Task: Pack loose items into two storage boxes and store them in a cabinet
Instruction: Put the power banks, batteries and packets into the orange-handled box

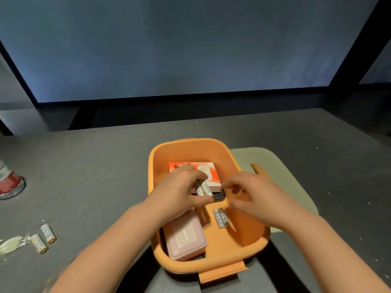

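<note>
An orange storage box (186,266) stands on the grey table in front of me. Inside lie an orange-and-white carton (206,170) at the far end, a pink Anker power bank (186,235) at the near left, a dark flat item (219,196) and two white batteries (221,218) on the floor. My left hand (182,191) is over the box and grips two white batteries (202,189). My right hand (251,195) hovers just right of them with fingers loosely curled, holding nothing.
A pale green lid (281,176) lies under and right of the box. Two loose batteries (43,238) and a pale flat trinket (10,244) lie at the near left. A red-and-silver can (9,182) stands at the left edge.
</note>
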Action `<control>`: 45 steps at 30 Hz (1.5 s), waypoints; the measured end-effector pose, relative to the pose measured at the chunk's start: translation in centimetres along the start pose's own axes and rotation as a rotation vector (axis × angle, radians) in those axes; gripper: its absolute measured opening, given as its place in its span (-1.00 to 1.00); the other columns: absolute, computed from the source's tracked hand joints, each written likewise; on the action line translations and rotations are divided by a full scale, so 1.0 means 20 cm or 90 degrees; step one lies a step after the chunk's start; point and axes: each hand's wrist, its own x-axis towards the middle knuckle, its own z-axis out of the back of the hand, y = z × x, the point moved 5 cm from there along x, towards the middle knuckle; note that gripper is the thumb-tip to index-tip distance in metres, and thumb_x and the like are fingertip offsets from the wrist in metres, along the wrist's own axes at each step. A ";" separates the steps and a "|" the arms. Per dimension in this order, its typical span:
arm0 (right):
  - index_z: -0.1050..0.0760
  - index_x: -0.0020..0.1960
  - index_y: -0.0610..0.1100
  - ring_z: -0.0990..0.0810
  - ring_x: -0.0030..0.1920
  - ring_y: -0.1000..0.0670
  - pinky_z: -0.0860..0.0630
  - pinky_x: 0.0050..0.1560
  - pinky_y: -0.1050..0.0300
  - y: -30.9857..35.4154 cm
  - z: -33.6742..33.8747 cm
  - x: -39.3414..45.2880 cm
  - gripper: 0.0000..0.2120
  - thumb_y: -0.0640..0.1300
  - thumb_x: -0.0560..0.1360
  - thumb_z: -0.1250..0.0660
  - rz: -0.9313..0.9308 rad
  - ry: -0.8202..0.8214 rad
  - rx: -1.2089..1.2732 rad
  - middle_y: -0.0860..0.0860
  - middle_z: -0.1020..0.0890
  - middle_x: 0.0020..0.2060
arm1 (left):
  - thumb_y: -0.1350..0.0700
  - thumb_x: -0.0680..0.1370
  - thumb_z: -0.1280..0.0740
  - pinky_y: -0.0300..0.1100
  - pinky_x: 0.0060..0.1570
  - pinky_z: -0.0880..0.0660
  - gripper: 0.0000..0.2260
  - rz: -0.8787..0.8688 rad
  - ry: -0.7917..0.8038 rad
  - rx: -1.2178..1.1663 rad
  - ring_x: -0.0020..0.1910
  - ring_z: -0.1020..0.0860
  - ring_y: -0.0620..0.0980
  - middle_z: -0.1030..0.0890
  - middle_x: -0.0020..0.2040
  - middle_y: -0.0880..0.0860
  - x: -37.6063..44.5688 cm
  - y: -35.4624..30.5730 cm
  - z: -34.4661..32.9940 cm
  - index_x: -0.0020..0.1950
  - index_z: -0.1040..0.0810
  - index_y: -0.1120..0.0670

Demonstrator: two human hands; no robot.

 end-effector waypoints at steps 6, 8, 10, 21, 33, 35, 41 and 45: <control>-0.52 0.05 0.19 -0.51 -0.04 0.27 -0.43 -0.07 0.39 -0.10 0.12 -0.19 -0.78 -0.08 0.47 -0.40 -0.049 -0.170 0.094 0.28 -0.55 -0.07 | -0.12 0.38 -0.47 -0.15 -0.18 -0.44 -0.61 -0.038 0.204 0.080 -0.10 -0.52 0.00 -0.58 -0.06 -0.01 0.23 -0.07 -0.25 0.11 -0.58 0.04; -0.53 0.02 0.20 -0.50 -0.02 0.29 -0.44 -0.08 0.40 -0.11 0.11 -0.23 -0.79 -0.07 0.47 -0.40 -0.052 -0.192 0.115 0.29 -0.55 -0.09 | -0.12 0.38 -0.47 -0.17 -0.16 -0.41 -0.57 -0.025 0.246 0.093 -0.05 -0.53 0.02 -0.58 0.00 0.00 0.25 -0.06 -0.33 0.16 -0.57 0.05; -0.52 0.02 0.21 -0.48 0.00 0.31 -0.43 -0.09 0.42 -0.12 0.09 -0.25 -0.79 -0.06 0.46 -0.40 -0.061 -0.202 0.129 0.30 -0.55 -0.09 | -0.11 0.39 -0.47 -0.18 -0.12 -0.40 -0.53 -0.012 0.268 0.100 0.00 -0.52 0.03 -0.57 0.06 0.03 0.25 -0.04 -0.38 0.22 -0.53 0.06; -0.51 0.09 0.20 -0.50 0.02 0.24 -0.45 -0.06 0.36 -0.06 0.03 -0.19 -0.79 -0.01 0.49 -0.37 -0.049 -0.161 0.106 0.30 -0.52 -0.02 | -0.07 0.41 -0.44 -0.08 -0.14 -0.48 -0.68 -0.030 0.259 0.150 -0.09 -0.54 0.06 -0.59 -0.08 0.01 0.22 -0.03 -0.42 0.07 -0.54 0.06; -0.55 0.00 0.15 -0.52 -0.01 0.24 -0.42 -0.05 0.33 0.51 -0.09 -0.04 -0.84 0.01 0.42 -0.36 0.219 -0.130 0.157 0.31 -0.57 -0.09 | -0.02 0.45 -0.30 -0.27 -0.12 -0.40 -0.85 0.246 -0.340 -0.094 -0.17 -0.47 -0.16 -0.56 -0.13 -0.19 -0.59 0.24 0.21 -0.02 -0.60 -0.09; -0.55 0.01 0.15 -0.51 -0.01 0.25 -0.43 -0.06 0.33 0.72 -0.20 -0.02 -0.84 0.01 0.43 -0.35 0.282 -0.094 0.139 0.30 -0.57 -0.09 | 0.01 0.48 -0.33 -0.27 -0.08 -0.41 -0.86 0.329 -0.342 -0.060 -0.15 -0.48 -0.17 -0.56 -0.08 -0.20 -0.80 0.35 0.25 0.02 -0.59 -0.09; -0.55 0.01 0.12 -0.50 -0.05 0.26 -0.44 -0.09 0.26 1.22 -0.53 0.01 -0.80 0.08 0.41 -0.29 0.404 0.001 0.146 0.38 -0.46 -0.17 | 0.01 0.51 -0.33 -0.26 -0.03 -0.43 -0.85 0.547 -0.365 -0.022 -0.09 -0.46 -0.23 -0.53 -0.05 -0.23 -1.44 0.56 0.32 0.06 -0.56 -0.14; -0.54 0.05 0.14 -0.45 -0.03 0.28 -0.40 -0.06 0.29 1.41 -0.70 0.03 -0.83 0.06 0.46 -0.31 0.433 0.062 0.139 0.43 -0.39 -0.20 | 0.01 0.50 -0.34 -0.32 -0.06 -0.42 -0.86 0.613 -0.396 -0.019 -0.10 -0.46 -0.26 -0.53 -0.09 -0.27 -1.75 0.65 0.33 0.03 -0.56 -0.18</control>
